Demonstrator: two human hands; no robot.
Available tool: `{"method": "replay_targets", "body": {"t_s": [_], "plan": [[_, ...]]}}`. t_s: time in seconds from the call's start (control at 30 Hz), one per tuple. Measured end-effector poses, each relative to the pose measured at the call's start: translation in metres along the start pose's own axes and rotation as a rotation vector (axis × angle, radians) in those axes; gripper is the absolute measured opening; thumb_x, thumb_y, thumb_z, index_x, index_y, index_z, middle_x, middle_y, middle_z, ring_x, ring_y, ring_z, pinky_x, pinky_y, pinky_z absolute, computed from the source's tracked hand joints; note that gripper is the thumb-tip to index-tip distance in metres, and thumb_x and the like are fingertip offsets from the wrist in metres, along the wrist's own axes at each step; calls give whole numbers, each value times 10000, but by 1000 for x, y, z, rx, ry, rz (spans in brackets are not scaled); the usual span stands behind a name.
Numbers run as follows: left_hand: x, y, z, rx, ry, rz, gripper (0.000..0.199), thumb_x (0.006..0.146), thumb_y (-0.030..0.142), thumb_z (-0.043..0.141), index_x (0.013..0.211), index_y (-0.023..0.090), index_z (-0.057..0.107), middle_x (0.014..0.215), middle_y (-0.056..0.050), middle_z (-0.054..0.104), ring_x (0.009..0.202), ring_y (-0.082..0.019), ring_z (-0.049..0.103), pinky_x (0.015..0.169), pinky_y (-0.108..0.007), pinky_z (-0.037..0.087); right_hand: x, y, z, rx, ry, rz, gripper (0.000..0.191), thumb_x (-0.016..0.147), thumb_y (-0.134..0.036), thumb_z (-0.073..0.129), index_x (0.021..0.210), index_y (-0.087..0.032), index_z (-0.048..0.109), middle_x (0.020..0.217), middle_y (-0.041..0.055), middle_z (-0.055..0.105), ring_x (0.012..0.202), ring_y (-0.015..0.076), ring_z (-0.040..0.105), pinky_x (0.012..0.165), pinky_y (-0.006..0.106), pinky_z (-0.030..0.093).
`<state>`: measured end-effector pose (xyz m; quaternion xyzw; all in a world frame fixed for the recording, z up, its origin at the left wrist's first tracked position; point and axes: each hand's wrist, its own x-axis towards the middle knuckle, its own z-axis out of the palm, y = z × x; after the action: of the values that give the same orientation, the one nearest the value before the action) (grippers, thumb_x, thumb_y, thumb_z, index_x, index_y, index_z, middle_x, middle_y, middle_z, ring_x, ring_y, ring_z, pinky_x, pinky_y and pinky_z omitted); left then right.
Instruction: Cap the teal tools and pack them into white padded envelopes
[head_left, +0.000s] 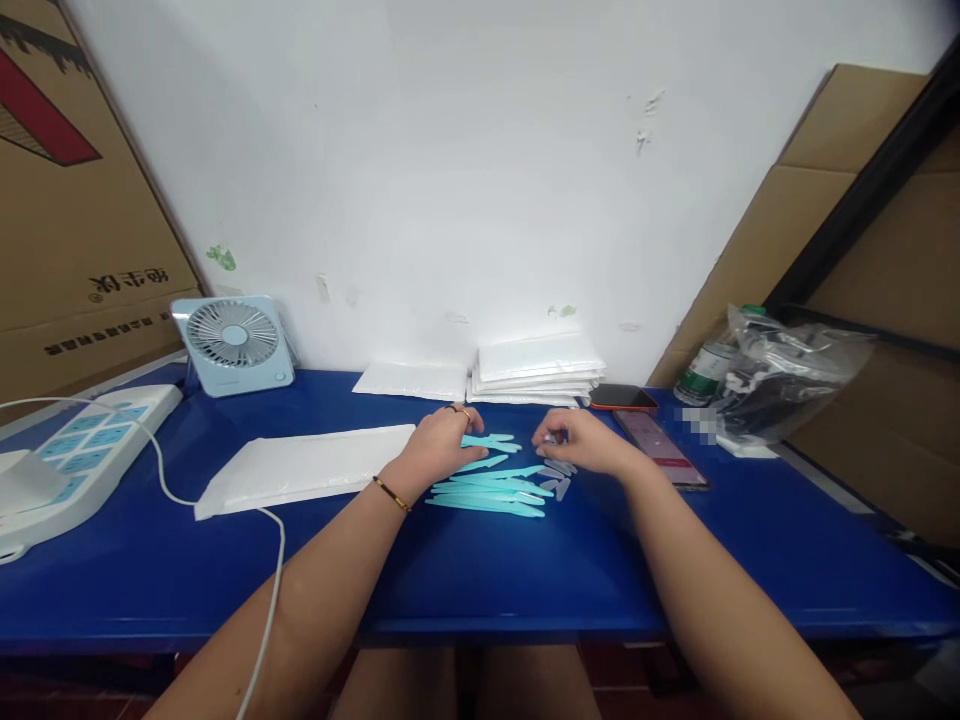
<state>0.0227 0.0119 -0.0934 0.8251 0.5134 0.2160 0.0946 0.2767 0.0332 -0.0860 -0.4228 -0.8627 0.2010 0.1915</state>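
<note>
The person's left hand has its fingers bent over the far turquoise sticks; more lie just nearer the body. The right hand curls its fingertips just beyond the small clear caps. Whether either hand grips anything cannot be told. The step seems to be picking out pieces; the next move likely calls for a light fingertip pinch.

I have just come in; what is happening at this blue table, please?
A person's left hand is over some turquoise sticks, and the right hand is at the small clear pieces beside them. One white packet lies by the left forearm; a packet stack is near the wall.
</note>
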Motion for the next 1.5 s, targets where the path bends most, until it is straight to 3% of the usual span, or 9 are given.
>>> {"method": "replay_targets", "body": {"t_s": [0.1,0.17,0.37,0.5,0.8,1.13,1.3,1.37,1.5], "plan": [[-3,-3,-2,25,-145,40,173,674,361,641,788,231,654,832,-23,653,743,-188,572,580,-253,364,-7,2,-8,-77,-198,-5,77,647,-248,655,685,-194,695,730,8,661,631,136,571,564,217,400],[-4,-3,0,42,-187,41,95,676,299,621,729,229,658,765,-21,658,688,-178,569,554,-252,348,-9,1,-7,-133,-234,19,49,632,-211,640,651,-194,682,680,-1,655,606,132,566,544,211,385],[-3,1,7,132,-128,56,135,688,171,518,661,210,644,678,-43,652,618,-175,556,572,-261,361,-4,-2,3,-276,-156,63,229,569,-110,582,765,-199,660,726,3,668,615,135,571,532,203,360],[-3,3,6,162,-103,101,138,715,184,497,711,210,633,718,-28,655,636,-166,560,555,-246,357,-3,-2,3,-364,-137,67,186,558,-110,566,703,-191,651,731,18,664,623,144,562,536,216,342],[-3,10,-2,124,-46,147,127,771,209,473,779,199,599,748,-8,629,663,-139,556,564,-230,355,-6,-11,-2,56,-35,5,170,724,-212,509,832,-173,634,729,7,624,635,124,531,578,215,401],[-1,11,3,108,-64,208,172,841,221,438,839,195,608,826,-21,638,724,-146,575,614,-234,388,4,-21,18,52,33,-104,190,797,-245,517,900,-189,667,812,23,660,669,125,559,593,221,415],[1,8,6,120,68,144,216,816,254,523,1011,208,605,1032,-46,622,937,-191,566,780,-277,412,7,-3,11,-51,186,-46,222,830,-245,490,946,-208,675,938,45,676,815,164,599,720,266,440],[0,8,6,105,35,146,230,779,310,582,986,218,616,1025,-35,623,903,-189,575,753,-275,419,5,8,4,-149,215,8,203,816,-229,500,894,-202,684,902,46,676,798,168,600,714,267,436],[-1,11,9,120,-150,171,166,740,359,618,836,227,650,867,-5,656,762,-173,595,613,-252,400,2,21,-1,-318,104,56,141,749,-273,595,825,-202,689,850,44,662,747,170,596,669,250,420]]}}
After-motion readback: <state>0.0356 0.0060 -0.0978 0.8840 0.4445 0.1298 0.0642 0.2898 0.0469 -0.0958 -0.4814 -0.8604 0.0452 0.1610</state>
